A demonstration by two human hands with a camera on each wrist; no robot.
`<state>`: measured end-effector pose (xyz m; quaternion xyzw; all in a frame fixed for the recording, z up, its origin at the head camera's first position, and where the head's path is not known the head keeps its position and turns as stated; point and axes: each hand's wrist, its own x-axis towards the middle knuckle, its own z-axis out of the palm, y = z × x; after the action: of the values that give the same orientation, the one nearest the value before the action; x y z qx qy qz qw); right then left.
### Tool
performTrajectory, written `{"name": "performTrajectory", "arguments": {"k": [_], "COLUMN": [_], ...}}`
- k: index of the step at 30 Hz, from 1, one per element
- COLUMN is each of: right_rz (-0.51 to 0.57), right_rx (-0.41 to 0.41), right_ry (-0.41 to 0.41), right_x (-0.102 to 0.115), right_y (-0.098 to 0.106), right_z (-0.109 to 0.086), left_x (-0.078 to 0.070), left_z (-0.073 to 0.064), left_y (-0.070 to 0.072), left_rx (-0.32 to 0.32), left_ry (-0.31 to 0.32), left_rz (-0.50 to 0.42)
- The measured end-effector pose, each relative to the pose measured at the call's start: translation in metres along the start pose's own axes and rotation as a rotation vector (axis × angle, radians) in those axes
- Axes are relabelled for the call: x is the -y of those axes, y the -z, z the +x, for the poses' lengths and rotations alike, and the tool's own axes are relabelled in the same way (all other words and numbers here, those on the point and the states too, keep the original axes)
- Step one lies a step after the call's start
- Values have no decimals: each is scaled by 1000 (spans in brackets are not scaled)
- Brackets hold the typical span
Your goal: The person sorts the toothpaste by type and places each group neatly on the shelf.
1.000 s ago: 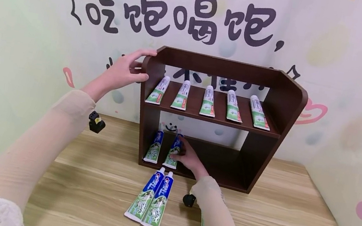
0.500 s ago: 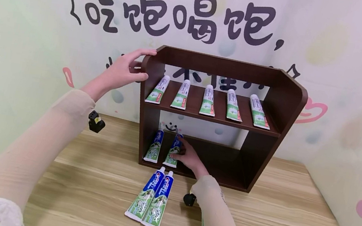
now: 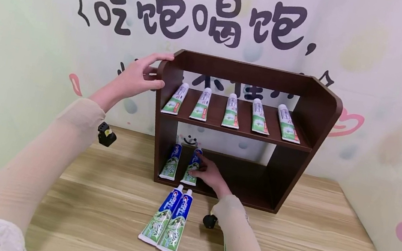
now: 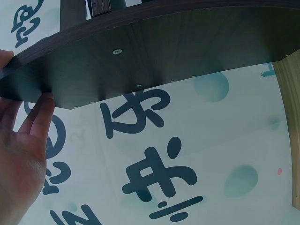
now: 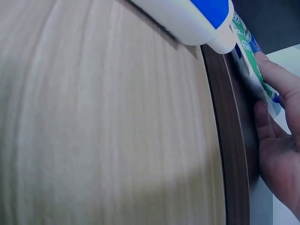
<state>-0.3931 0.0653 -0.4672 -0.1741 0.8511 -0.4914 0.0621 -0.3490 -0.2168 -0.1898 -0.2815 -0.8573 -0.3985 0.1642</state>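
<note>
Blue and green, the toothpaste tube (image 3: 191,165) sits second from left on the lower shelf (image 3: 239,179) of the dark rack (image 3: 236,134), right hand (image 3: 211,175) pinching it! Left hand (image 3: 133,80) grips the rack's upper side; two more tubes (image 3: 175,226) lie touching on the tabletop (image 3: 103,206) in front.

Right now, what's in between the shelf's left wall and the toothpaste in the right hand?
Another blue-and-green toothpaste tube lies there, between the left wall and the pinched tube in the right hand. The head view shows it.
</note>
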Motion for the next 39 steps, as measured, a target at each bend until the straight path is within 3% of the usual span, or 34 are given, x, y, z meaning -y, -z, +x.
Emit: {"name": "performTrajectory", "arguments": {"k": [17,39], "right_rz": [-37,66], "right_rx": [-2,-10], "right_ry": [6,-36], "right_x": [2,4], "right_y": [-2,-1], "right_z": [-2,-1], "left_x": [-1,-1], "left_z": [0,0], "left_y": [0,0], "left_rx": [-2,-3], "left_ry": [-8,-1], "left_rz": [11,19]}}
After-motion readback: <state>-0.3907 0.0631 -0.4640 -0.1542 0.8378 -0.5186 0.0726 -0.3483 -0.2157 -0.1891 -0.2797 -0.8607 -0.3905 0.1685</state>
